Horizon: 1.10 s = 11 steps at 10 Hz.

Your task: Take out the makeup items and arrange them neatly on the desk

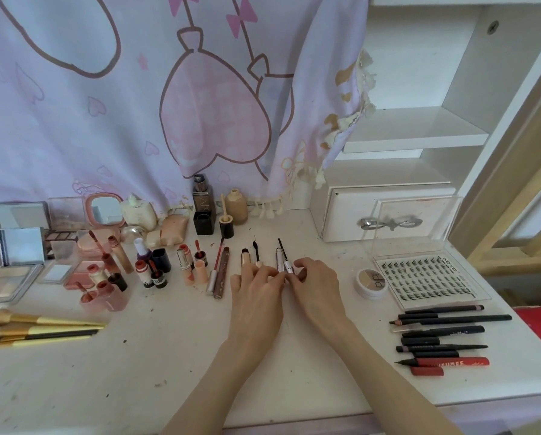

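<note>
Two bare arms reach up from the near edge of the white desk (156,365). The left hand (256,287) lies flat with its fingers spread out, touching a gold tube (244,257) and a black wand (256,250). The right hand (318,284) curls its fingers and pinches a silver tube (285,262) that lies on the desk in the middle. Pencils (445,334) lie in a row on the right, brushes (40,328) on the left. Farther back stand lipsticks (187,262), a brown bottle (204,199) and a curtain (137,105).
</note>
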### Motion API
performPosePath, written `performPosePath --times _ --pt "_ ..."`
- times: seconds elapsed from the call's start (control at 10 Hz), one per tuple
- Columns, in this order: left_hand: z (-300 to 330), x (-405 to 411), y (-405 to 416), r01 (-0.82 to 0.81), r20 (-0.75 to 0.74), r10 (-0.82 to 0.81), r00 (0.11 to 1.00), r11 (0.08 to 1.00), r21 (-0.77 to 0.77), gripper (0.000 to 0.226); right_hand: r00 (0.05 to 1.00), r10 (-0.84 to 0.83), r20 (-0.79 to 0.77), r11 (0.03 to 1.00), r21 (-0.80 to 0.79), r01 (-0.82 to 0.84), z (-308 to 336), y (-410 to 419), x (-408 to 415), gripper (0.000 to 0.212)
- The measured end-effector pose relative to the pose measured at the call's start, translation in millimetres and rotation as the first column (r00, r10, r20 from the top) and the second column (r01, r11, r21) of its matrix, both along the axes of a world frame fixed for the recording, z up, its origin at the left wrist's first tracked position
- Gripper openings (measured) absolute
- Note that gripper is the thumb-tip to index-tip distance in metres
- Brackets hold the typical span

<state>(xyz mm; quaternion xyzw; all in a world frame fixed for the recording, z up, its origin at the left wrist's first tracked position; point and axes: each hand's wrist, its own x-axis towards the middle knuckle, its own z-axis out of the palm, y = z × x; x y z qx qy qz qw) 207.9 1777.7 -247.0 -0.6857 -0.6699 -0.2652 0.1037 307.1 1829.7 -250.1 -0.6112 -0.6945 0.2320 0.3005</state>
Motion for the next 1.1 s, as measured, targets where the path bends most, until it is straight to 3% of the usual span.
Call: performPosePath --times 0.2,0.5,0.7,0.9,1.1 --pt "-2 -1 -2 -0.008 -0.021 0.007 1.0 1.0 -0.016 0.033 1.0 0.003 -0.018 0.999 0.037 -0.002 -1 -5 -1 0.017" --pt "1 -3 -1 0.027 -0.044 -0.029 0.999 0.998 -0.052 0.032 0.997 0.079 0.026 0.995 0.062 -0.081 -1 -11 5 0.023" --pt "-2 -7 -1 0.049 -0.016 -0.051 0.999 0.993 -0.107 0.018 0.995 0.1 0.026 0.993 0.058 -0.102 -1 -11 5 0.024" --pt "-5 -10 -2 0.077 -0.007 -0.079 0.997 0.983 -0.165 0.033 0.99 0.112 -0.085 0.987 0.125 -0.101 -4 -15 9 0.024" --pt "-13 -14 -19 0.079 0.023 -0.077 0.997 0.984 -0.157 0.044 0.994 0.079 -0.076 0.985 0.157 -0.066 -13 -26 19 0.025"
